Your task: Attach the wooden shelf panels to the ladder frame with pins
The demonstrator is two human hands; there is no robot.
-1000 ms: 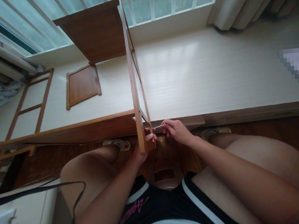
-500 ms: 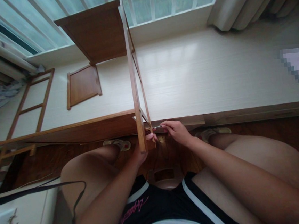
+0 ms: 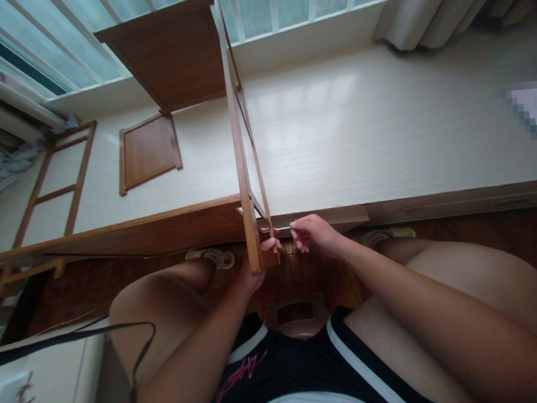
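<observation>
A wooden furniture frame (image 3: 239,141) stands upright before me, its near end in front of my knees. My left hand (image 3: 266,252) is wrapped round the lower end of this frame, partly hidden behind its rail. Between the thumb and fingers of my right hand (image 3: 315,232) is a thin metal rod-like tool, probably a hex key (image 3: 284,228). Its tip meets the outer rail (image 3: 271,226) of the frame, close to my left fingers. A long wooden panel (image 3: 158,231) joins the frame from the left, and a broad panel (image 3: 175,56) joins it at the far end.
A small wooden panel (image 3: 150,152) and a ladder-like wooden frame (image 3: 55,182) lie on the pale ledge (image 3: 319,134) under the window. At lower left, metal fittings (image 3: 25,398) and a black strap (image 3: 73,336) rest on a white surface. A stool (image 3: 298,330) is below me.
My right hand has shifted slightly and its fingers have re-formed round the metal tool, showing more of the lower fingers. My left hand and the furniture frame stay in place.
</observation>
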